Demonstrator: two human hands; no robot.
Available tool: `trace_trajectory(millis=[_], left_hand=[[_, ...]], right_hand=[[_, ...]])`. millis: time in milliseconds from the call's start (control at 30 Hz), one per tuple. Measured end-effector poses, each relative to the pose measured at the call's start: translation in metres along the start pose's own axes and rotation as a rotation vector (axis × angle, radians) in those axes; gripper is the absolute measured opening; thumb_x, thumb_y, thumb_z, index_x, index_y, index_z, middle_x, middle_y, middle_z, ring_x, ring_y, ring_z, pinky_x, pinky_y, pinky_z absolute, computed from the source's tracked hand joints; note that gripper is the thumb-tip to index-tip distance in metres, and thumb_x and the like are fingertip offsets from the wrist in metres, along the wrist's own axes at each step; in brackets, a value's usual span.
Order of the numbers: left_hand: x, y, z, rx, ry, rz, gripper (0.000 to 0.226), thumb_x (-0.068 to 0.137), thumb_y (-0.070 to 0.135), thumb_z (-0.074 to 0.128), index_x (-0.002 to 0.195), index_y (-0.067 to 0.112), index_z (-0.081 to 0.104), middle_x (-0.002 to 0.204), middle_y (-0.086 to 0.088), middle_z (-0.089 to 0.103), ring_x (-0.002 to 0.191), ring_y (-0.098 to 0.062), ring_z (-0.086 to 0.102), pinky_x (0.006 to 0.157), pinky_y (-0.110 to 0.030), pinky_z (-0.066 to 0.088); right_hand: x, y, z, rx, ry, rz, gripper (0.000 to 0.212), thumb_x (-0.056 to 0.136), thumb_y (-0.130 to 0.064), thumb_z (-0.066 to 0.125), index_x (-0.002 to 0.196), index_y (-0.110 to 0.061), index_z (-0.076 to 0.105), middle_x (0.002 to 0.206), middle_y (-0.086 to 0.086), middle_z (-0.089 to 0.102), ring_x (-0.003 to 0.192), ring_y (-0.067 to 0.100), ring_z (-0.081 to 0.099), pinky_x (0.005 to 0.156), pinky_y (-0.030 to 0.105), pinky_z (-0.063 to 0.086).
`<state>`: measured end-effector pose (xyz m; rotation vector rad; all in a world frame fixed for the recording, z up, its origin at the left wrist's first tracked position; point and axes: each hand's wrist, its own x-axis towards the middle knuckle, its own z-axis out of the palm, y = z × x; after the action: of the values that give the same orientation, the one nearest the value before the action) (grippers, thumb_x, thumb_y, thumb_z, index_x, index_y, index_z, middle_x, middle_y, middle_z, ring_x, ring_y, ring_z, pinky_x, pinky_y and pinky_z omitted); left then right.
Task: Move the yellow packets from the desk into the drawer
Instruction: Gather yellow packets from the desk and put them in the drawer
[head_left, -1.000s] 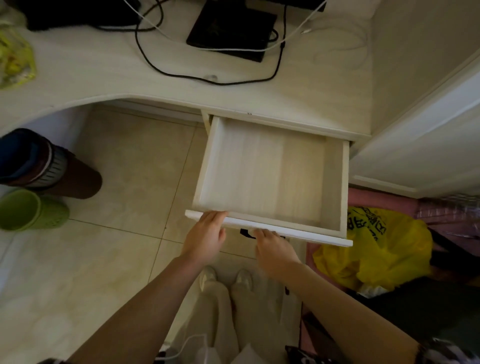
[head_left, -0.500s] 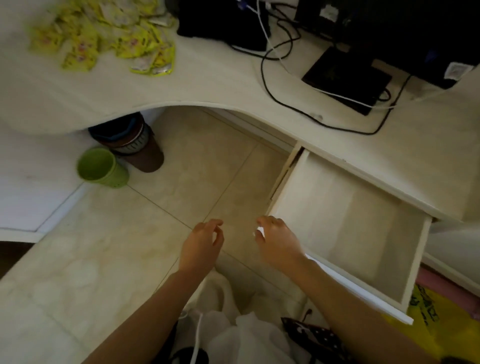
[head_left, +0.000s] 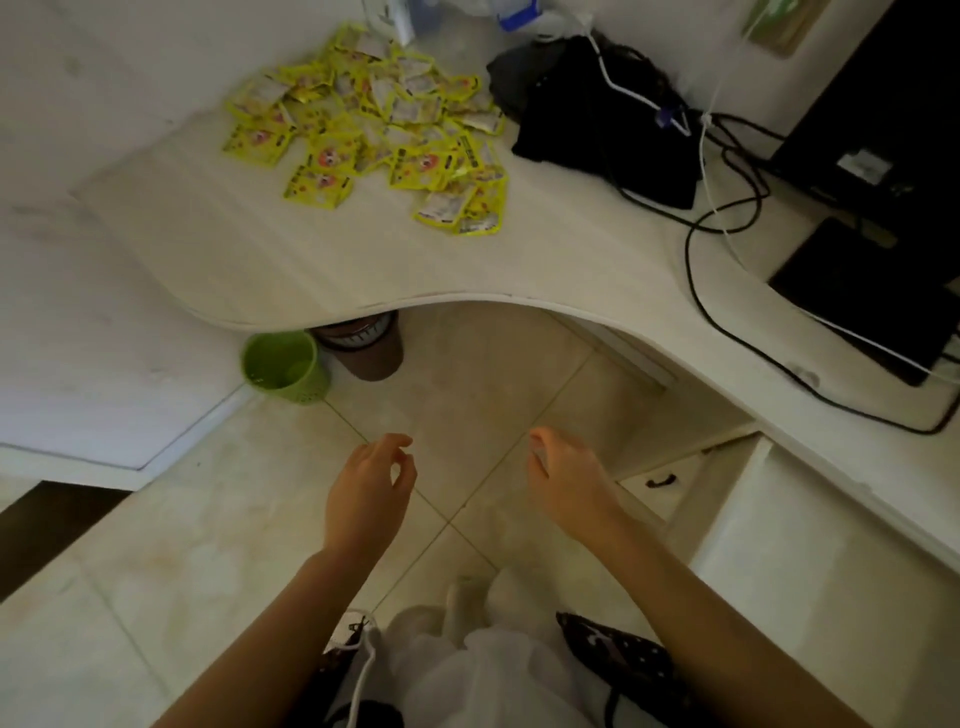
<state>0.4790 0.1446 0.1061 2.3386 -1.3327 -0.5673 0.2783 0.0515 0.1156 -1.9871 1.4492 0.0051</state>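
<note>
A heap of several yellow packets (head_left: 371, 124) lies spread on the pale curved desk (head_left: 322, 260), far left of centre. The pulled-out drawer (head_left: 810, 561) shows at the lower right, its inside bare. My left hand (head_left: 371, 488) hovers over the floor tiles with loosely curled fingers, holding nothing. My right hand (head_left: 566, 478) hangs beside it, fingers relaxed and apart, also holding nothing, just left of the drawer's corner. Both hands are well below the desk edge and far from the packets.
A black bag (head_left: 597, 109) and black cables (head_left: 727, 218) lie right of the packets, with a dark device (head_left: 872, 296) further right. Under the desk stand a green bin (head_left: 283, 366) and a brown bin (head_left: 369, 343). A small black handle (head_left: 660, 480) shows below the drawer.
Both hands have let go of the drawer front and drifted left over the floor. The view has swung left and up, bringing the packet heap fully into sight and the drawer to the edge.
</note>
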Motion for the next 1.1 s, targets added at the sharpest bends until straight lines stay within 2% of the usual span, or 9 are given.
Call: trace_trajectory(millis=[100, 267, 433, 567, 700, 833, 1000, 1100], left_hand=[[0.039, -0.004, -0.011, 0.000, 0.019, -0.022, 0.025, 0.094, 0.025, 0.053, 0.117, 0.022, 0.060, 0.090, 0.011, 0.054, 0.094, -0.016, 0.059, 0.075, -0.026, 0.044], [0.105, -0.010, -0.020, -0.028, 0.049, -0.081, 0.023, 0.094, 0.028, 0.052, 0.115, 0.024, 0.060, 0.100, 0.003, 0.064, 0.094, -0.017, 0.060, 0.075, -0.026, 0.045], [0.171, -0.009, -0.033, -0.077, 0.069, -0.140, 0.024, 0.094, 0.025, 0.051, 0.115, 0.022, 0.061, 0.099, 0.003, 0.065, 0.093, -0.016, 0.060, 0.078, -0.030, 0.049], [0.218, -0.012, -0.044, -0.105, 0.074, -0.149, 0.023, 0.093, 0.025, 0.053, 0.115, 0.023, 0.060, 0.095, 0.003, 0.065, 0.091, -0.017, 0.061, 0.077, -0.034, 0.052], [0.264, -0.018, -0.057, -0.120, 0.078, -0.174, 0.023, 0.093, 0.025, 0.054, 0.115, 0.022, 0.060, 0.093, 0.003, 0.065, 0.090, -0.017, 0.061, 0.078, -0.035, 0.052], [0.315, -0.029, -0.071, -0.137, 0.082, -0.197, 0.022, 0.092, 0.024, 0.055, 0.113, 0.021, 0.062, 0.092, 0.003, 0.065, 0.090, -0.018, 0.061, 0.075, -0.030, 0.046], [0.383, -0.048, -0.091, -0.103, 0.058, -0.150, 0.022, 0.090, 0.020, 0.056, 0.111, 0.017, 0.063, 0.095, 0.001, 0.066, 0.094, -0.020, 0.060, 0.076, -0.030, 0.043], [0.421, -0.063, -0.098, -0.057, 0.000, -0.080, 0.024, 0.088, 0.016, 0.059, 0.111, 0.013, 0.063, 0.103, -0.004, 0.065, 0.100, -0.025, 0.059, 0.081, -0.037, 0.048]], right_hand=[[0.039, -0.025, -0.009, -0.026, 0.002, -0.027, 0.038, 0.100, -0.031, 0.037, 0.133, -0.016, 0.046, 0.124, 0.006, 0.059, 0.107, 0.024, 0.059, 0.089, 0.040, 0.051], [0.113, -0.060, -0.025, -0.012, 0.030, -0.070, 0.039, 0.100, -0.028, 0.041, 0.135, -0.011, 0.046, 0.130, 0.010, 0.056, 0.119, 0.027, 0.052, 0.096, 0.032, 0.041], [0.189, -0.085, -0.043, -0.023, 0.065, -0.130, 0.032, 0.096, -0.022, 0.046, 0.124, -0.010, 0.054, 0.115, 0.013, 0.064, 0.109, 0.030, 0.055, 0.089, 0.037, 0.045], [0.239, -0.107, -0.060, -0.070, 0.045, -0.154, 0.033, 0.096, -0.026, 0.047, 0.127, -0.016, 0.053, 0.121, 0.004, 0.062, 0.117, 0.024, 0.051, 0.092, 0.039, 0.047], [0.285, -0.128, -0.073, -0.070, 0.018, -0.167, 0.035, 0.096, -0.028, 0.046, 0.129, -0.015, 0.051, 0.123, 0.005, 0.060, 0.119, 0.024, 0.049, 0.094, 0.040, 0.046], [0.326, -0.148, -0.079, -0.089, 0.007, -0.176, 0.036, 0.096, -0.028, 0.046, 0.129, -0.013, 0.051, 0.122, 0.007, 0.059, 0.117, 0.026, 0.051, 0.090, 0.041, 0.048], [0.376, -0.174, -0.082, -0.121, 0.023, -0.140, 0.034, 0.096, -0.026, 0.047, 0.124, -0.009, 0.053, 0.121, 0.012, 0.059, 0.116, 0.030, 0.050, 0.089, 0.044, 0.047], [0.402, -0.187, -0.083, -0.155, 0.020, -0.104, 0.035, 0.097, -0.025, 0.046, 0.128, -0.010, 0.051, 0.125, 0.012, 0.056, 0.120, 0.030, 0.046, 0.094, 0.041, 0.044]])
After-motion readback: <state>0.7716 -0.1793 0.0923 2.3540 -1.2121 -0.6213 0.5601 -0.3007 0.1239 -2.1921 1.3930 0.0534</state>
